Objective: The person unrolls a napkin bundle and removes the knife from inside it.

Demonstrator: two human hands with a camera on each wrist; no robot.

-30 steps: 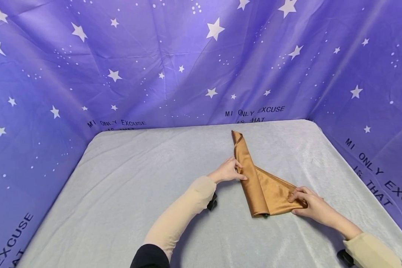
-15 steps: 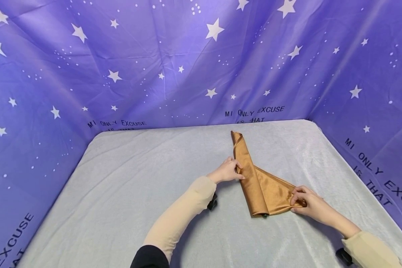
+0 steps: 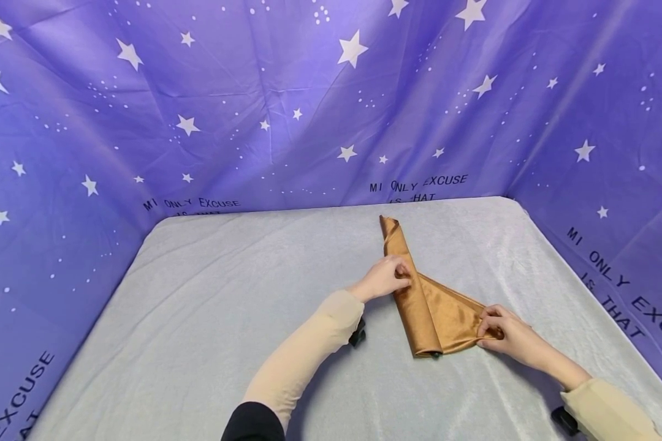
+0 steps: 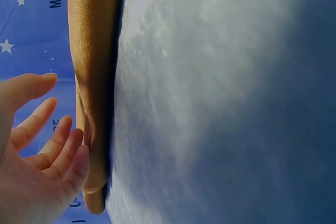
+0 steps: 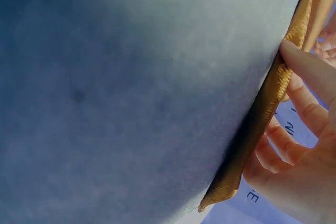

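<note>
A shiny golden-brown satin cloth (image 3: 421, 321) lies on the grey table, its left part rolled into a long tapering tube. From this roll a flat triangular flap (image 3: 451, 313) spreads to the right. My left hand (image 3: 382, 278) hovers over the roll's middle, fingers loosely bent; in the left wrist view its thumb and fingers stand apart beside the roll (image 4: 94, 40). At the flap's right corner my right hand (image 3: 515, 338) pinches the cloth, thumb on the near edge and fingers behind, as the right wrist view shows. Something small and dark (image 3: 436, 354) shows at the roll's near end.
A grey plush cover (image 3: 198, 318) spans the table. Purple curtains (image 3: 287, 73) with white stars and black lettering hang along its back and both sides. Dark wrist devices (image 3: 357, 334) sit under the sleeves.
My left hand has come off the roll's left side and shifted slightly right, over its top. The right hand keeps its pinch on the flap's corner, and the cloth barely moves.
</note>
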